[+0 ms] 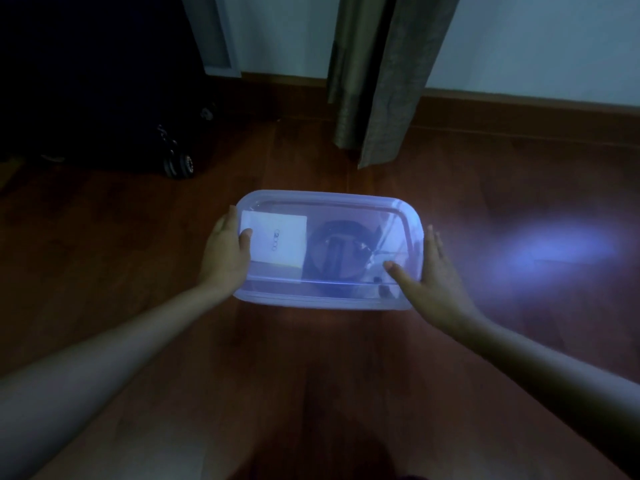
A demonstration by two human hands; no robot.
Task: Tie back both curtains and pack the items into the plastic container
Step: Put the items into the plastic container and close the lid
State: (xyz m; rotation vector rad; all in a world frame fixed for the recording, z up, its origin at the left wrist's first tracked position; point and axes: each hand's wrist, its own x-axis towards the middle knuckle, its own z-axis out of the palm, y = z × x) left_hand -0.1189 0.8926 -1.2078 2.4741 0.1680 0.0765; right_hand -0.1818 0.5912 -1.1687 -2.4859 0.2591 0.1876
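1. two hands flank the container (329, 249), which sits on the floor (311, 375) with its lid (325, 202) on.
2. left hand (227, 252): fingers straight along the left end wall, thumb laid over the lid edge. it presses rather than grips.
3. right hand (427, 271): fingers straight and spread beside the right end wall, thumb resting on the lid's near right corner. contact of the fingers with the wall cannot be confirmed.
4. risk: if only the thumbs press down, the far rim beyond the fingertips may stay unseated, and the lid could lift when the container is moved.
5. risk: an uneven squeeze between the palms could flex the thin walls and pop a corner.
6. appearance: translucent, pale blue plastic, rounded corners, strong glare.
7. contents: a white box (277, 239) just beside the left thumb; a dark round item (341, 251) between the two thumbs, its detail blurred.
8. a curtain (377, 81) hangs well beyond the fingertips, loose at its hem.
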